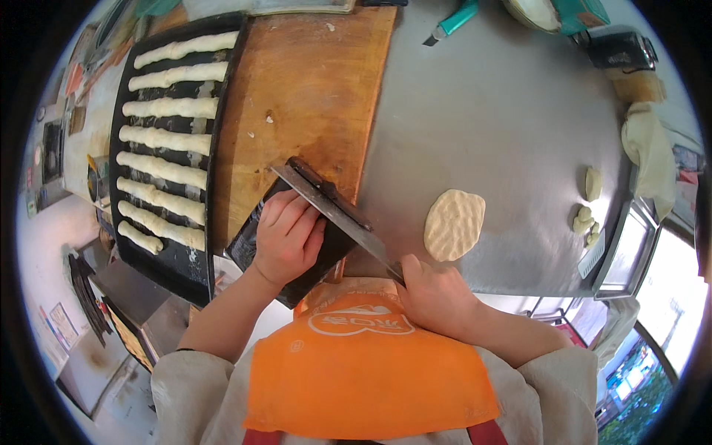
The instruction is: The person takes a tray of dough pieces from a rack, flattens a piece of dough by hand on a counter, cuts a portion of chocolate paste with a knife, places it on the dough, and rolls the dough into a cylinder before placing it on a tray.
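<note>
Looks like the cutting step to me: right hand (437,297) has its fingers wrapped round the handle of a long-bladed knife (343,216), blade up against a dark brown block (326,189) over the black wrapper (295,288). Left hand's (289,233) fingers are curled close together by the blade; can't tell if they're pinching anything. Next move probably needs steady pressure, fingertips tucked clear.
</note>
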{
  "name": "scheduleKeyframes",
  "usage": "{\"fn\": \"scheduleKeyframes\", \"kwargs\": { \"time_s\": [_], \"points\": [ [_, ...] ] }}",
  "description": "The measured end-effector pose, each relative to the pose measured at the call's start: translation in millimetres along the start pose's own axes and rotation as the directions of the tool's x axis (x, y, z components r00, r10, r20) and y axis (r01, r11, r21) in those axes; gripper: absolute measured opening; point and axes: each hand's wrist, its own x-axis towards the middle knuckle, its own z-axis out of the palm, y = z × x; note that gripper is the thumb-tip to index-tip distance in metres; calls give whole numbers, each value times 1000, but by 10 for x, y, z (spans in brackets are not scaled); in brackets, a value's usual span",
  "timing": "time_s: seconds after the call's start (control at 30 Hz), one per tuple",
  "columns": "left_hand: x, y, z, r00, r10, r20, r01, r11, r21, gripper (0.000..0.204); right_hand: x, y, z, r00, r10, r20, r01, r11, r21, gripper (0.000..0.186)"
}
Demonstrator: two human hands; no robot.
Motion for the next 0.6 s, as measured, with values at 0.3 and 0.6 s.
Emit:
{"fn": "scheduleKeyframes", "kwargs": {
  "time_s": [0.3,0.6],
  "points": [
    [17,-9,-38,1000,-13,23,14,1000,-17,30,67,12,-13,993,99,66,-102,994,38,24],
    [25,-20,-33,1000,-20,23,20,999,-28,28,135,141,56,988,116,100,-121,992,38,28]
  ]
}}
